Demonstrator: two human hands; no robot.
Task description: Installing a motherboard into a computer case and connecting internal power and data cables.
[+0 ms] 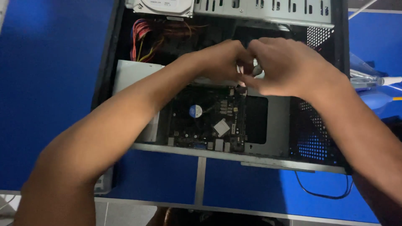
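An open computer case (268, 161) lies on its side on a blue table. Inside it sits a dark motherboard (209, 119) with a round blue-marked chip. My left hand (220, 58) and my right hand (284, 65) meet above the board's upper right corner. Both pinch small pale cable connectors (242, 71) between the fingertips. Thin wires run down from the connectors to the board's edge. My fingers hide most of the connectors.
A grey power supply (132, 73) sits at the case's left, with red and yellow wires (144, 39) above it. A hard drive (165, 7) and a metal drive cage (268, 10) lie at the top. A black cable (322, 194) loops on the table.
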